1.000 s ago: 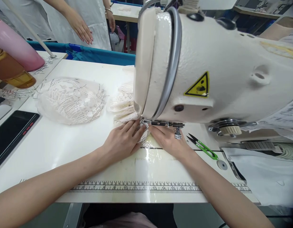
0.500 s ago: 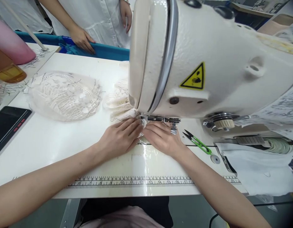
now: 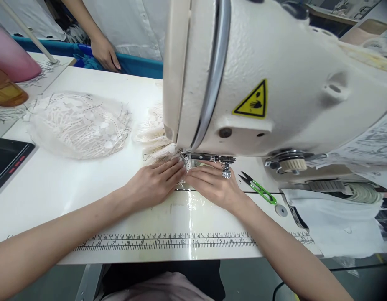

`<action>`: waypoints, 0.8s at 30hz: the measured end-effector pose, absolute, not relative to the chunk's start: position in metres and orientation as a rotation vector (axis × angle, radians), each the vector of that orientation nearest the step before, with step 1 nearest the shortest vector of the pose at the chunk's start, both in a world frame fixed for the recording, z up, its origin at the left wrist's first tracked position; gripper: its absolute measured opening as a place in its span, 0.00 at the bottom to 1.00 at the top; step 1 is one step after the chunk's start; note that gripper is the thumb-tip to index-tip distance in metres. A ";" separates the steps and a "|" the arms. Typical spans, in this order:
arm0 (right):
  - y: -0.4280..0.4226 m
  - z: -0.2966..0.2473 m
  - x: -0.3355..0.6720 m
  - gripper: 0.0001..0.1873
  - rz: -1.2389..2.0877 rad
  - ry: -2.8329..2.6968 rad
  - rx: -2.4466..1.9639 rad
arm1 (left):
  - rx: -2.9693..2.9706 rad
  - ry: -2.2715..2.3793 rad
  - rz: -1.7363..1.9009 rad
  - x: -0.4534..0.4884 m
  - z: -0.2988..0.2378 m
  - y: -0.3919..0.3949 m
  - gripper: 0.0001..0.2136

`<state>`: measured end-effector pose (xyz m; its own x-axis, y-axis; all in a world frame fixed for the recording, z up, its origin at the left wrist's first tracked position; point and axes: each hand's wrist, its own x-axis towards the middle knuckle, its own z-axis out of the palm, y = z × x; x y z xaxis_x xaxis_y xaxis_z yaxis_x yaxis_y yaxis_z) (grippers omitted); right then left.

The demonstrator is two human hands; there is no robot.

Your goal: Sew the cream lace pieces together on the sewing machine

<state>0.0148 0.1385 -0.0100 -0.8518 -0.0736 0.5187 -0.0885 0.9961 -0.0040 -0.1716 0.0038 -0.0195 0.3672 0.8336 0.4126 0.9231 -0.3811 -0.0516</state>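
Note:
Gathered cream lace fabric [image 3: 156,133] lies partly under the head of a sewing machine [image 3: 196,83]. My left hand [image 3: 156,179] is on the left of the presser area, its fingers closed together on the lace edge; the fingertips reach close to the needle area. From the right, my right hand [image 3: 214,184] meets it, with fingers pressed together on the same lace, partly behind a metal attachment [image 3: 212,158]. A small strip of lace shows between the two hands. The needle and the exact grip of the fingertips are hidden.
A second lace piece [image 3: 80,125] with loose dark threads lies to the left, near a phone [image 3: 11,163]. Green thread snips [image 3: 259,189] and a bobbin [image 3: 281,210] lie right. A printed ruler [image 3: 168,241] runs along the front edge. Another person's hand [image 3: 105,53] rests beyond the table.
The view has shifted slightly, so most things appear a little further left. The other person's second hand is out of sight. My hands stay at the lace, with slightly more of it showing between them.

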 end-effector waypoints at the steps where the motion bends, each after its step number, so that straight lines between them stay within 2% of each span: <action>1: 0.137 -0.011 0.014 0.09 0.050 -2.600 0.105 | -2.379 -1.554 -0.479 -0.174 -0.019 0.004 0.17; 7: 0.131 -0.015 0.011 0.12 0.047 -2.589 0.072 | -2.436 -1.496 -0.434 -0.184 -0.014 0.005 0.16; 18: 0.120 -0.013 -0.006 0.09 -0.124 -2.488 0.057 | -2.468 -1.501 -0.524 -0.197 -0.007 0.009 0.16; 24: 0.120 -0.012 -0.005 0.10 -0.128 -2.531 0.011 | -2.428 -1.504 -0.443 -0.196 -0.007 0.009 0.16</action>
